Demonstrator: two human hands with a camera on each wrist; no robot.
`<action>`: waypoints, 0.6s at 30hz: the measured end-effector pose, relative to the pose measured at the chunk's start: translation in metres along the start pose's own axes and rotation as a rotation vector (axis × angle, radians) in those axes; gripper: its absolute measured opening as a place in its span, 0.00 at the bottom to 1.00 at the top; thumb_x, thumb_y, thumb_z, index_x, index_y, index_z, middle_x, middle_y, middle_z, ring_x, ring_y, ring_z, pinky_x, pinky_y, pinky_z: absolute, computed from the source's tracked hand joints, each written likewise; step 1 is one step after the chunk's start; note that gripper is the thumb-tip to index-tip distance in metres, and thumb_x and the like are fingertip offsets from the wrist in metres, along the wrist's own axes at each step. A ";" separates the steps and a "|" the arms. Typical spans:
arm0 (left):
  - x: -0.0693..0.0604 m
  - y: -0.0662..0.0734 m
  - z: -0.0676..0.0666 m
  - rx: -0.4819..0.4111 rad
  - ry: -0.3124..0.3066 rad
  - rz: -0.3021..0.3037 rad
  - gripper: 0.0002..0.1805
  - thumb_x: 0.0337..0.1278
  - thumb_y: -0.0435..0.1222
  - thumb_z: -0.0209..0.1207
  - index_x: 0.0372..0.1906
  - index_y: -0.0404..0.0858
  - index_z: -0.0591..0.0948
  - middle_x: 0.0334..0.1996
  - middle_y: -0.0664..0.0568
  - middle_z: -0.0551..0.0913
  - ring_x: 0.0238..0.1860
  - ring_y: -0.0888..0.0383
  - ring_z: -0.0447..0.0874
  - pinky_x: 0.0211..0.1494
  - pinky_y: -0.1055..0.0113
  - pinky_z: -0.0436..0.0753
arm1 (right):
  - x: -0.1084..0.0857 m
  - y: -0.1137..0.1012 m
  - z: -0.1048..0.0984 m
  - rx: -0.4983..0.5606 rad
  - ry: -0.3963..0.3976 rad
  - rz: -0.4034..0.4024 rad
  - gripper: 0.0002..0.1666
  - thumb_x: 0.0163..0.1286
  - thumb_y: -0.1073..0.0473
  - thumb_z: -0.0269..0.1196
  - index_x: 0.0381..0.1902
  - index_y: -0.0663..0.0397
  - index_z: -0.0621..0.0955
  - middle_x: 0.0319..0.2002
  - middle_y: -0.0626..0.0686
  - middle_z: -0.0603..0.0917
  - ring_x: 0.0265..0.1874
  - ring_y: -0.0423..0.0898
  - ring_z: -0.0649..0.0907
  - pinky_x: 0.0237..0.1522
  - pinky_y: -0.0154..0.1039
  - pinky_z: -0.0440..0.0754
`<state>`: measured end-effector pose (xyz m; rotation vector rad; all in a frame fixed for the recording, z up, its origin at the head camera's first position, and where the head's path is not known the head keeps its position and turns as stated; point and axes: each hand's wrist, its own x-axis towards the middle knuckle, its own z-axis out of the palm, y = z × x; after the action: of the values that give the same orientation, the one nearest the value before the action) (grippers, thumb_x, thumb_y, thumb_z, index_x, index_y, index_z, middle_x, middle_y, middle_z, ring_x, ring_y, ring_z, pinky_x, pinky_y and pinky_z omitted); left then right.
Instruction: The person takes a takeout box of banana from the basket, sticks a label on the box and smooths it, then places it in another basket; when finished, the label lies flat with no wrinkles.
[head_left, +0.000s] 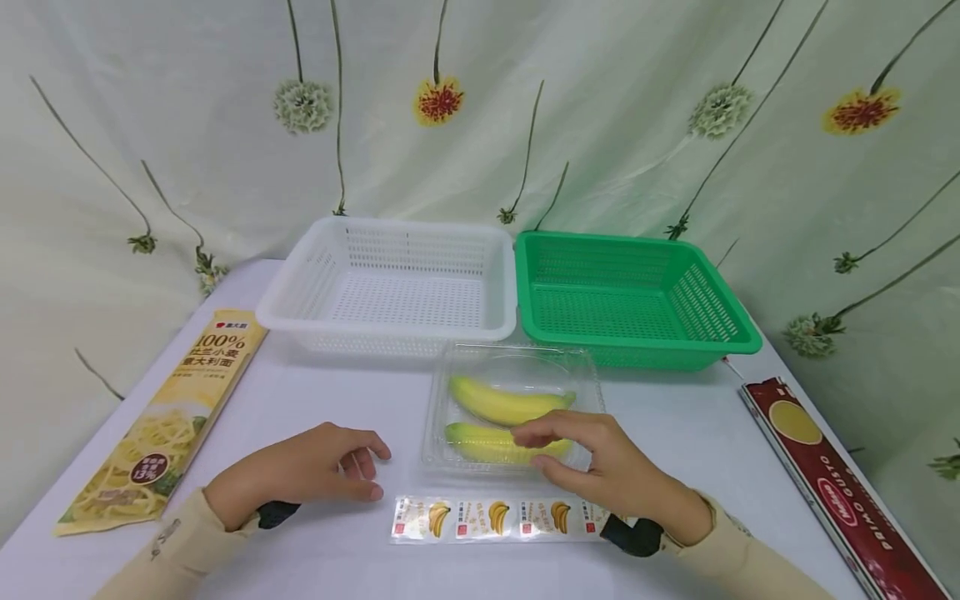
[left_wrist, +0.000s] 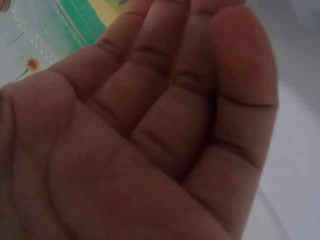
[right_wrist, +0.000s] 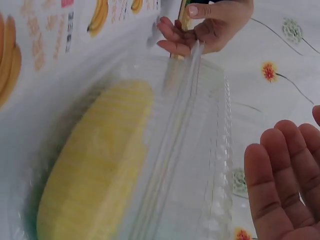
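Observation:
A clear plastic clamshell box [head_left: 437, 417] stands mid-table with its lid down over two bananas, the farther banana [head_left: 510, 403] and the nearer banana [head_left: 480, 443]. Over the box's near right part hovers my right hand [head_left: 607, 454], fingers loosely bent and holding nothing. In the right wrist view its fingers [right_wrist: 280, 185] are apart from the box wall. My left hand [head_left: 318, 467] is left of the box, loosely curved with an unfilled palm [left_wrist: 115, 165]. A strip of banana stickers [head_left: 487, 520] lies in front of the box, its right end partly hidden by the right wrist.
Behind the box stand a white basket [head_left: 397, 329] and a green basket [head_left: 622, 343], side by side. A yellow pasta packet [head_left: 168, 417] lies along the left edge, and a dark red pasta packet [head_left: 832, 483] along the right edge. A flowered cloth hangs behind.

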<state>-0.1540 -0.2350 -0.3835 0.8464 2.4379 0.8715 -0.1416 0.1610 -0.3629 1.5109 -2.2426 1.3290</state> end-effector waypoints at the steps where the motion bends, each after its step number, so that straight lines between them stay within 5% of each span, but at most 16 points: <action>1: 0.002 -0.002 0.003 -0.001 -0.023 0.007 0.22 0.65 0.46 0.75 0.56 0.38 0.85 0.37 0.65 0.83 0.37 0.68 0.81 0.43 0.66 0.82 | 0.000 -0.001 0.004 0.016 -0.025 -0.013 0.21 0.70 0.78 0.67 0.60 0.64 0.85 0.50 0.60 0.91 0.47 0.51 0.90 0.50 0.42 0.89; 6: 0.011 0.006 0.016 -0.042 -0.090 -0.002 0.22 0.60 0.44 0.78 0.52 0.38 0.84 0.32 0.64 0.81 0.30 0.68 0.78 0.37 0.68 0.79 | 0.000 -0.003 0.025 0.095 -0.210 0.007 0.16 0.74 0.75 0.66 0.57 0.65 0.86 0.48 0.58 0.91 0.46 0.44 0.90 0.50 0.34 0.87; 11: 0.015 0.023 0.024 -0.049 -0.115 -0.051 0.22 0.52 0.41 0.82 0.47 0.42 0.82 0.28 0.64 0.80 0.27 0.68 0.76 0.36 0.69 0.77 | 0.000 -0.002 0.042 0.114 -0.393 0.110 0.13 0.77 0.69 0.67 0.56 0.63 0.87 0.49 0.54 0.91 0.46 0.31 0.86 0.50 0.28 0.85; 18: 0.020 0.026 0.029 -0.003 -0.127 -0.042 0.21 0.47 0.39 0.84 0.41 0.43 0.82 0.25 0.66 0.80 0.26 0.69 0.77 0.35 0.70 0.78 | 0.005 0.001 0.062 0.115 -0.503 0.196 0.15 0.77 0.68 0.67 0.59 0.61 0.86 0.52 0.53 0.90 0.46 0.26 0.83 0.49 0.24 0.83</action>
<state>-0.1418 -0.1936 -0.3901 0.8206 2.3350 0.7821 -0.1238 0.1128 -0.3986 1.8803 -2.7143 1.2508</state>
